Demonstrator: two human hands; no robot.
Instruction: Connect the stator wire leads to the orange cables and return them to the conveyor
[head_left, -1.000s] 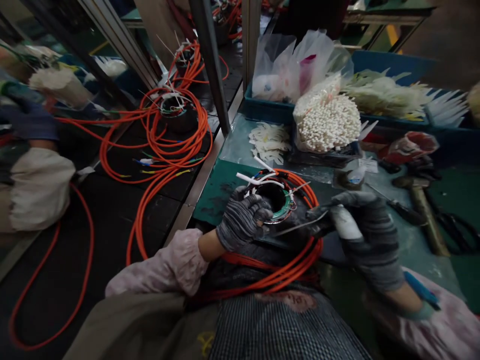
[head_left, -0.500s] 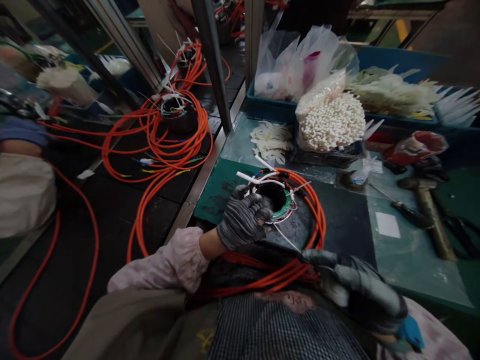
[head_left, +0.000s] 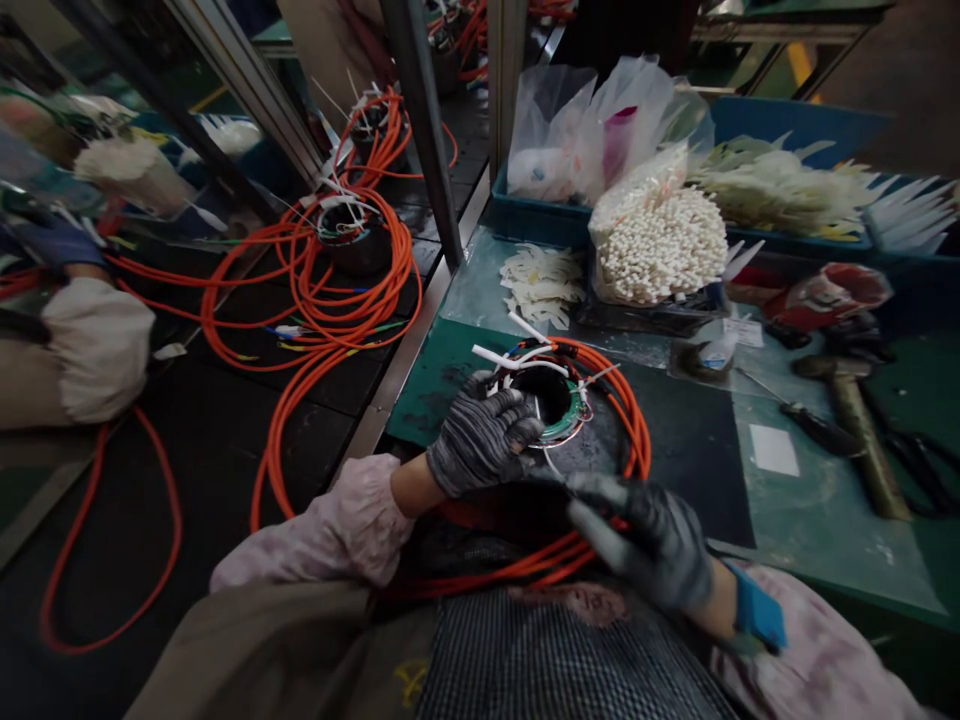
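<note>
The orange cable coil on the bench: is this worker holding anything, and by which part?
The left hand seems to hold the round core by its rim, with the fingers. What the right hand pinches, if anything, cannot be told.

From where I stand, a hand could pass over the dark mat (head_left: 690, 480) to the right of the orange cable coil (head_left: 641, 440), as far as the screwdriver (head_left: 821, 430) and hammer (head_left: 862, 450). Farther up, the bag of white parts (head_left: 660, 245) blocks the way, while the table edge (head_left: 382, 400) and steel post (head_left: 424, 130) hem in the left. The left hand (head_left: 484, 440) sits over the coil, with the right hand (head_left: 637, 540) just below it.
</note>
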